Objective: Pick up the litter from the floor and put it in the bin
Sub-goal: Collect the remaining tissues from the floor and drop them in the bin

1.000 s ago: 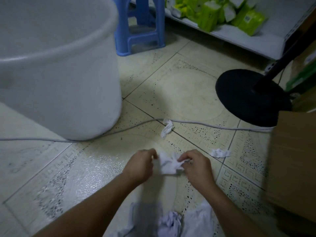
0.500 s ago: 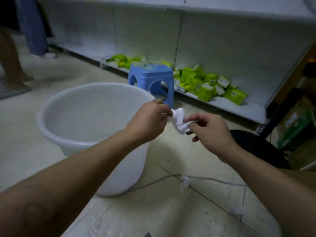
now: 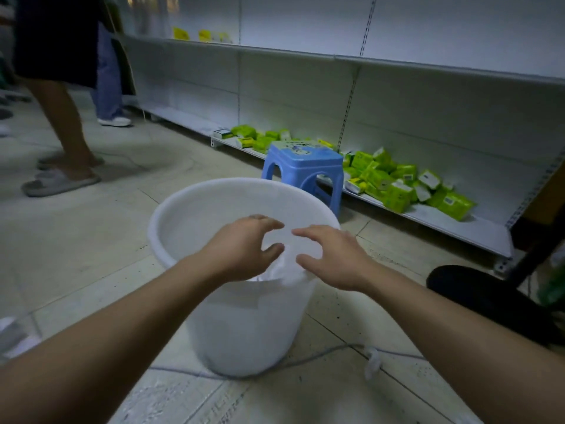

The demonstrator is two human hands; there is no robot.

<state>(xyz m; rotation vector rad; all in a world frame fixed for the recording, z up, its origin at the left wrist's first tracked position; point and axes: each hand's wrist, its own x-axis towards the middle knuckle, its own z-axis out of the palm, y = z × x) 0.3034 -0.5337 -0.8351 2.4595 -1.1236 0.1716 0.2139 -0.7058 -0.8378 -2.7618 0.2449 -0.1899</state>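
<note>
A white plastic bin (image 3: pixel 195 206) stands on the tiled floor in the middle of the view. Both my hands hover over its near rim with fingers spread. My left hand (image 3: pixel 244 249) and my right hand (image 3: pixel 331 258) hold nothing. Between and just below them a white crumpled tissue (image 3: pixel 279 267) is inside the bin's mouth, blurred. Another scrap of white tissue (image 3: pixel 372 364) lies on the floor by a grey cable, right of the bin's base.
A blue plastic stool (image 3: pixel 302 169) stands behind the bin. Green packets (image 3: pixel 397 182) lie on the low white shelf (image 3: pixel 477 231) at the right. A black round stand base (image 3: pixel 470 289) is at the right. A person's legs in slippers (image 3: pixel 61 179) stand at the far left.
My hands carried the tissue up from the floor and over the bin, then opened. The tissue has left my fingers and sits in the bin's mouth.
</note>
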